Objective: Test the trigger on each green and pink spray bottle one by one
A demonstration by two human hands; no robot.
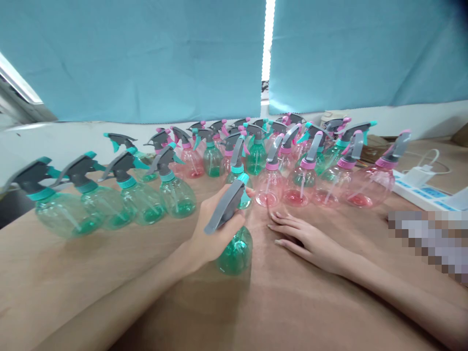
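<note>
My left hand (212, 229) is wrapped round the neck of a green spray bottle (236, 251) with a grey trigger head and teal collar; the bottle stands on the brown table (146, 273) in the middle. My right hand (303, 236) lies flat on the table just to the right of it, fingers stretched out and holding nothing. Right behind my hands stand several pink spray bottles (303, 187) and several green spray bottles (175, 192) in rows.
More green bottles (66, 209) line the left side of the table. A white power strip (424, 192) with a charger and cable lies at the right. Blue curtains (146, 58) hang behind, with a bright gap between them.
</note>
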